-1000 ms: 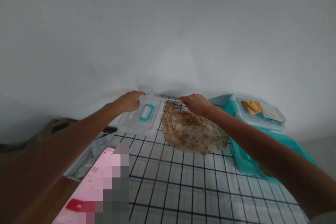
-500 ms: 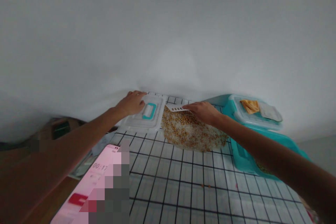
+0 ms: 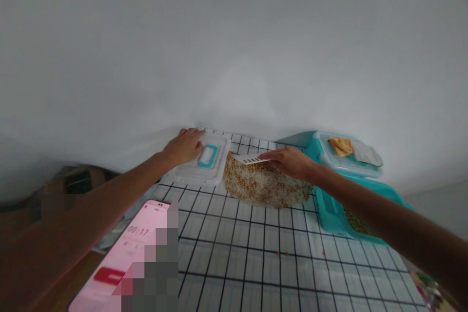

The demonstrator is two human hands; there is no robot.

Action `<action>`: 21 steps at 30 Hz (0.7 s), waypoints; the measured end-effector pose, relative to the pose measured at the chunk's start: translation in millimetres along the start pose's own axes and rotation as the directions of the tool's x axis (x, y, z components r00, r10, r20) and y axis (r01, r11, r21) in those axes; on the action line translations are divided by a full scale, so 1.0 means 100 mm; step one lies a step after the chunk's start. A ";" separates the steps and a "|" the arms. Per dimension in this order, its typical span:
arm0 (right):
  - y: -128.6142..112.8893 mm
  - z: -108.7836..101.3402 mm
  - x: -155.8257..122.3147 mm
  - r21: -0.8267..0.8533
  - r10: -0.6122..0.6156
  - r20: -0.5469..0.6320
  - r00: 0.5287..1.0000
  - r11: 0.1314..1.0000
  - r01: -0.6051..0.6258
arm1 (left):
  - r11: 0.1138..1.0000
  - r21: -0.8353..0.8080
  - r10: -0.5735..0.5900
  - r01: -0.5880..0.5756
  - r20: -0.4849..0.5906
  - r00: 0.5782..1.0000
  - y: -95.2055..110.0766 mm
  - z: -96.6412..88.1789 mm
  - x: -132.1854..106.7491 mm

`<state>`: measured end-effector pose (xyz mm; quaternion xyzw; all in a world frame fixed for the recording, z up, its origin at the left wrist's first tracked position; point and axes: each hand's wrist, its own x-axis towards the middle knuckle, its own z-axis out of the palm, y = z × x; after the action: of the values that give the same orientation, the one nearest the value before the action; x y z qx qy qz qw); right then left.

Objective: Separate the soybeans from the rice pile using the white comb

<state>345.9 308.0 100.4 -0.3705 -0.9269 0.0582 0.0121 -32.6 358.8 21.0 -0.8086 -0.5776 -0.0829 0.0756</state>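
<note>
My left hand rests on a clear plastic lid with a teal handle, its fingers spread near the far left edge. In my right hand is a white slotted turner, pinched between thumb and fingers. The turner's blade lies along the far left edge of a spread heap of yellow kernels mixed with pale, rice-like grains. Right of the heap, partly behind my right forearm, sits an open teal box with greenish grains inside.
Behind the open box stands another teal container with a clear lid, bearing a folded yellow cloth and a whitish one. A phone showing a timer is at lower left. The white table has a black grid and meets a wall.
My right hand and the turner have moved slightly nearer and to the right, along the heap's far edge. My left hand stays on the lid. The view has shifted a little.
</note>
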 end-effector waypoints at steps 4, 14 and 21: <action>-0.04 -0.03 -0.04 0.025 0.015 0.003 1.000 1.000 -0.015 | 1.000 0.001 0.030 -0.030 -0.009 1.000 0.02 0.00 0.01; -0.22 -0.13 -0.26 0.047 -0.015 -0.007 1.000 0.999 0.016 | 1.000 0.018 -0.001 0.001 0.004 1.000 0.13 -0.07 0.00; -0.09 -0.23 -0.22 -0.016 0.073 -0.044 0.996 0.997 -0.073 | 1.000 -0.006 -0.021 0.022 0.039 0.999 0.13 -0.06 0.03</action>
<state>357.2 288.6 124.9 -0.4054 -0.9128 0.0423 0.0267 -19.8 356.0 26.8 -0.8041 -0.5873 -0.0701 0.0608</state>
